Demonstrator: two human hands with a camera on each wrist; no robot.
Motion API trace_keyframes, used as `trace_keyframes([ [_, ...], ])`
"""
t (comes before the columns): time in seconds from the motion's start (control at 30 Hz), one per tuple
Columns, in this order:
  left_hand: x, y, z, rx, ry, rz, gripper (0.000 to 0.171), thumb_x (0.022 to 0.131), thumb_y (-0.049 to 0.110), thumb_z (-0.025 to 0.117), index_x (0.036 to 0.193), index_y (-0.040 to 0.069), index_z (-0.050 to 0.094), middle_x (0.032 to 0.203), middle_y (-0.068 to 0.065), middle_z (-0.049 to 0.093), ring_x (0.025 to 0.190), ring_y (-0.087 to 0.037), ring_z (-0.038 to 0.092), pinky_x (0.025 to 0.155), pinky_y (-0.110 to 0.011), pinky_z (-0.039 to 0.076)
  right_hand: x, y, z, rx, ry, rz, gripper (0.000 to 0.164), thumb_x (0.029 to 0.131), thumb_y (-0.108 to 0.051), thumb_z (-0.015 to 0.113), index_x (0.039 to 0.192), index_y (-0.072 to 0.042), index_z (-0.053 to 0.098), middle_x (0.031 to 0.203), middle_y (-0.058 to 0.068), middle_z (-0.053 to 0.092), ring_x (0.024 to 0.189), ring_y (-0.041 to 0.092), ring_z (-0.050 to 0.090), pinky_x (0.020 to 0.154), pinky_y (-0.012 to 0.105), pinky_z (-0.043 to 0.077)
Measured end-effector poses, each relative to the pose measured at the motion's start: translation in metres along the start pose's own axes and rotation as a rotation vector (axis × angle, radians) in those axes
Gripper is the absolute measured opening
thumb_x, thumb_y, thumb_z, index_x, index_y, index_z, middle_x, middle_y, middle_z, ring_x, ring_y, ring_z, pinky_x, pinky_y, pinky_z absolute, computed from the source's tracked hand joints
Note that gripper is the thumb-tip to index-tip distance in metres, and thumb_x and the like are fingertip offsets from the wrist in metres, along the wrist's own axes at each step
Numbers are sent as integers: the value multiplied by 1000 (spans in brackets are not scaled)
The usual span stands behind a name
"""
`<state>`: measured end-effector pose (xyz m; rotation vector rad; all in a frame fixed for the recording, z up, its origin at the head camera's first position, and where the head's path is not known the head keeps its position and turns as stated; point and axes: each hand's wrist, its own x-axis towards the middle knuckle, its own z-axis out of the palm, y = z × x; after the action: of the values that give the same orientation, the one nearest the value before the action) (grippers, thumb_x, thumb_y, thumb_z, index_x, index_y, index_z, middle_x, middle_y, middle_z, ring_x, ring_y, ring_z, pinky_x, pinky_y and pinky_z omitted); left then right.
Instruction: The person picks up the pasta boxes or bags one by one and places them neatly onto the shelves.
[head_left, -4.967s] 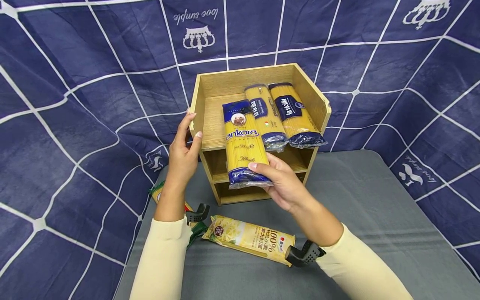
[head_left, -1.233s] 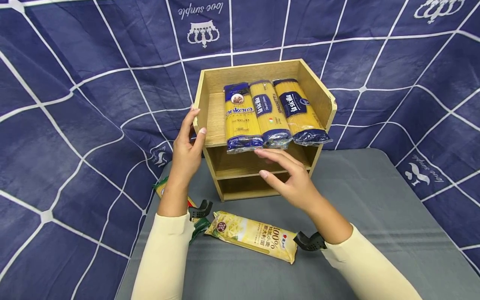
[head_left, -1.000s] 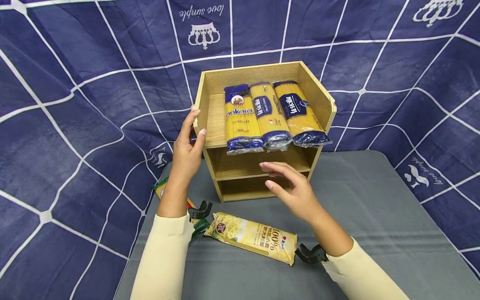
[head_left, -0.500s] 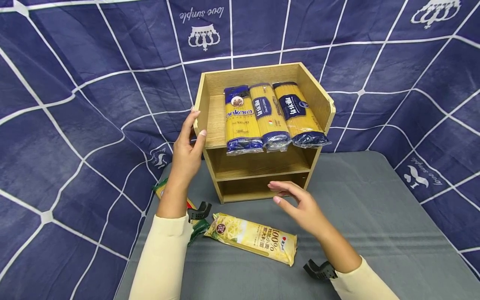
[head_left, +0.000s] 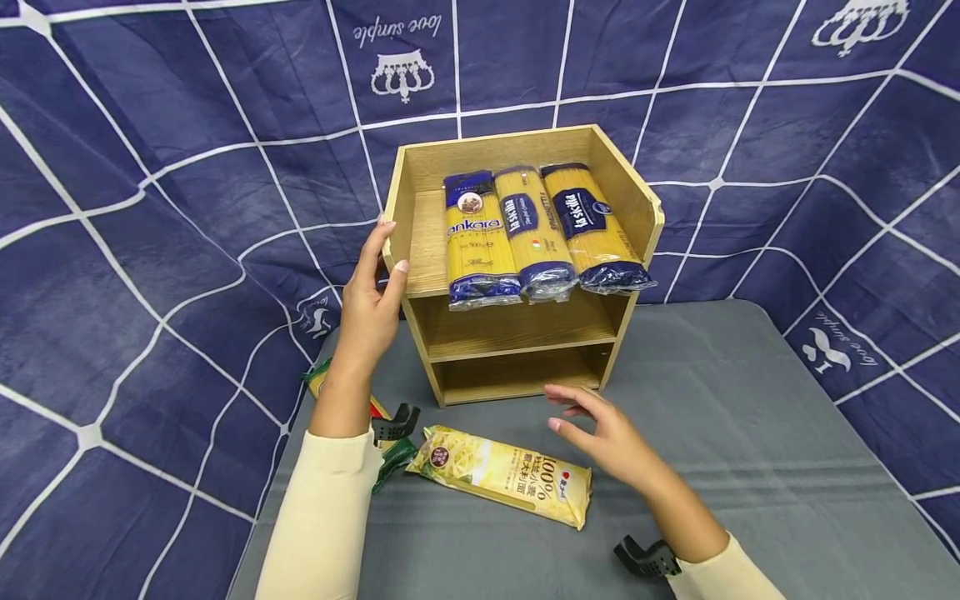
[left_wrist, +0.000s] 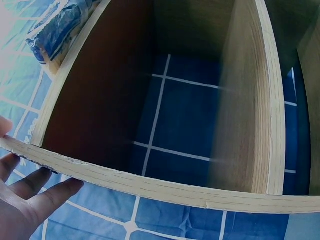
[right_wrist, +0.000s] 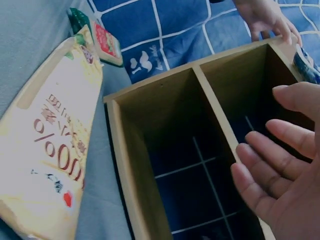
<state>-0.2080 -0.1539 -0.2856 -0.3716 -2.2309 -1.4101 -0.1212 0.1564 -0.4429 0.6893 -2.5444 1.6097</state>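
Note:
My left hand [head_left: 371, 308] holds the left side panel of a small wooden shelf [head_left: 522, 346], thumb by its front edge and fingers along the outside. In the left wrist view the fingers [left_wrist: 55, 197] lie against the panel's outer face. On the shelf's top lie three spaghetti packs side by side: an "ankara" pack [head_left: 480, 246], a "la sicilia" pack [head_left: 534, 225] and another "la sicilia" pack [head_left: 588, 225]. My right hand [head_left: 611, 437], fingers loosely bent and holding nothing, hovers in front of the shelf's lower right, beside a yellow pasta pack [head_left: 502, 475] on the table.
A green and yellow pack [head_left: 318, 379] lies left of the shelf, partly hidden by my left forearm. The two lower shelf compartments have open fronts. Grey cloth [head_left: 720, 417] covers the table, and a blue checked cloth [head_left: 187, 208] hangs behind and at the sides.
The right hand set the "ankara" pack down left of the other two and let go. Since then it has drawn back, down toward the table. The left hand keeps its hold on the shelf.

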Motion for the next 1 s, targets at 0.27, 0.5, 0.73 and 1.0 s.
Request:
trace_keyframes([
  [0.27,6,-32,1,-6,5,28,52,106,21,53,155,33,39,163,4,37,141,-25,49,106,-53,47,-11,13,7,-37,-34,69,47,97,-30,70,142,-22,57,134,1,63,127,23,59,101,38,53],
  [0.5,-4,-12,-2,-52,-8,4,56,107,16,51,159,24,33,161,-14,38,144,-33,44,110,-56,44,-21,29,13,-85,-103,238,54,94,-35,73,143,-18,57,138,2,61,127,24,59,105,42,50],
  [0.73,-6,0,-4,-46,-44,-30,57,107,16,50,160,24,29,163,-14,34,146,-36,41,108,-63,44,-35,45,24,-209,-189,335,56,93,-33,74,140,-9,59,137,5,62,126,28,60,105,50,48],
  [1.0,2,-30,-1,-47,-32,1,57,106,20,53,158,33,32,163,-4,35,145,-31,44,104,-59,49,-47,52,35,-331,-183,316,61,82,-31,83,134,-8,64,123,4,66,112,21,61,93,37,51],
])
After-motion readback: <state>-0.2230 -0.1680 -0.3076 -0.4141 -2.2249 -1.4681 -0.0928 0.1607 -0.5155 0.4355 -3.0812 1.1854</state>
